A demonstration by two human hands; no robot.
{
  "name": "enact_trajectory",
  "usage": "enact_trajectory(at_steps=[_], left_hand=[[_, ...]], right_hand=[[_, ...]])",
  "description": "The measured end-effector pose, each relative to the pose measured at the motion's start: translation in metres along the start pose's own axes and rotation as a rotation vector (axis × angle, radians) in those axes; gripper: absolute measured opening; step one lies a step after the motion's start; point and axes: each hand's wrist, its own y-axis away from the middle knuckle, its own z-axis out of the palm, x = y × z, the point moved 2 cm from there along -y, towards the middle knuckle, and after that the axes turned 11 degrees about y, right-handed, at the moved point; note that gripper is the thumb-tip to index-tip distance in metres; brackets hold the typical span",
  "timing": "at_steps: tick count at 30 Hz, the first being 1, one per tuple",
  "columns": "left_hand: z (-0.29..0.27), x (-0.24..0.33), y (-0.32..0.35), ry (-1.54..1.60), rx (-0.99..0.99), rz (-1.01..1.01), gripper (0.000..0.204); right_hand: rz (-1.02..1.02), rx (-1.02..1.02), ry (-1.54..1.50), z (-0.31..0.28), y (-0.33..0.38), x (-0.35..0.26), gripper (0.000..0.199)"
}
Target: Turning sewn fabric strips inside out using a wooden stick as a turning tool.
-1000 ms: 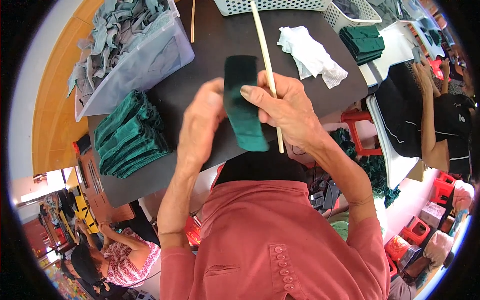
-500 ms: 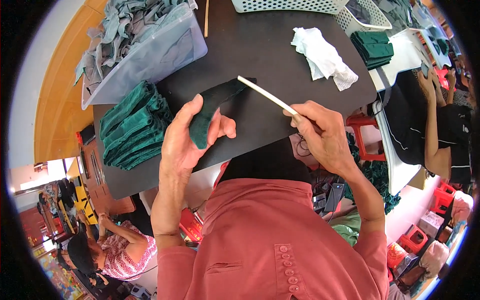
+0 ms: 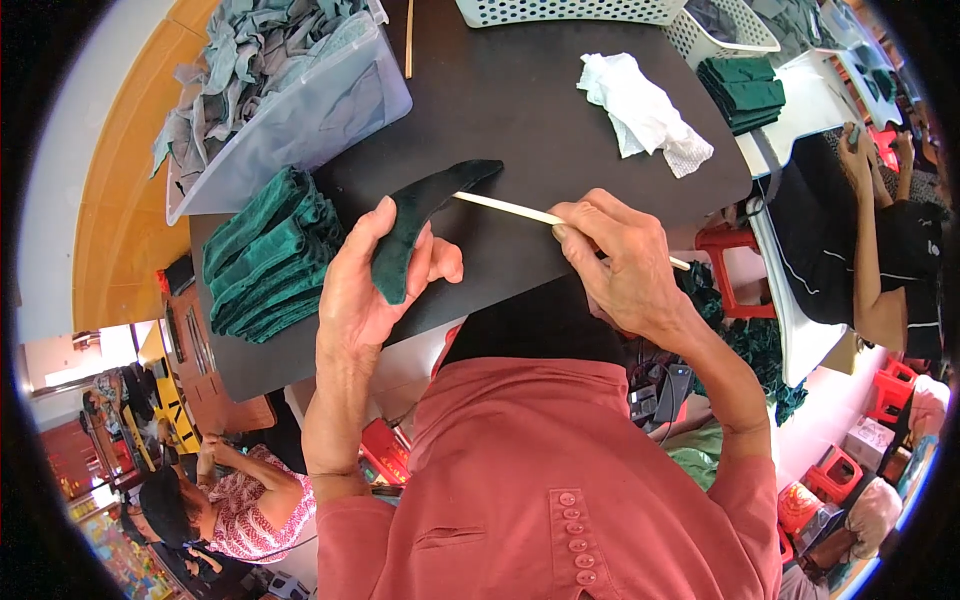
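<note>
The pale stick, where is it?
In the head view, right of centre: the right hand holds the pale stick, tip by the green cloth in the left hand.

A narrow, curved strip of dark green, velvety cloth (image 3: 409, 232) sits in the left grip (image 3: 352, 282), between thumb and fingers. Its lower end hangs in front of the palm; its upper part arches up and right, beyond the fingertips, tapering. A thin, straight, pale stick (image 3: 508, 208) passes through the right grip (image 3: 622, 262), its back end jutting out behind the hand. Its front end points left, reaching the cloth's inner edge; whether they touch is unclear.
</note>
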Motion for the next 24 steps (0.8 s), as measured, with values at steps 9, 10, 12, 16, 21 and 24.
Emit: enact_trajectory(at_steps=[9,10,12,16,21,24], left_hand=[[0.035,0.014,0.026,-0.264,-0.163,0.156,0.088],[0.033,0.022,0.029,-0.466,-0.198,0.366,0.089],[0.013,0.03,0.024,-0.422,-0.15,0.441,0.09],[0.032,0.02,-0.005,-0.578,-0.253,0.682,0.076],[0.03,-0.005,-0.007,-0.611,-0.097,0.453,0.025],[0.025,-0.011,-0.005,-0.779,-0.092,0.447,0.021]], right_hand=[[0.011,-0.056,-0.349,0.009,-0.013,-0.005,0.009],[0.062,-0.096,-0.5,0.008,-0.012,-0.002,0.01],[0.1,-0.182,-0.635,0.005,-0.01,-0.005,0.013],[0.207,-0.476,-0.955,0.001,-0.008,-0.013,0.023],[0.256,-0.485,-1.093,0.002,-0.004,-0.016,0.027],[0.268,-0.375,-1.028,0.002,-0.004,-0.017,0.03]])
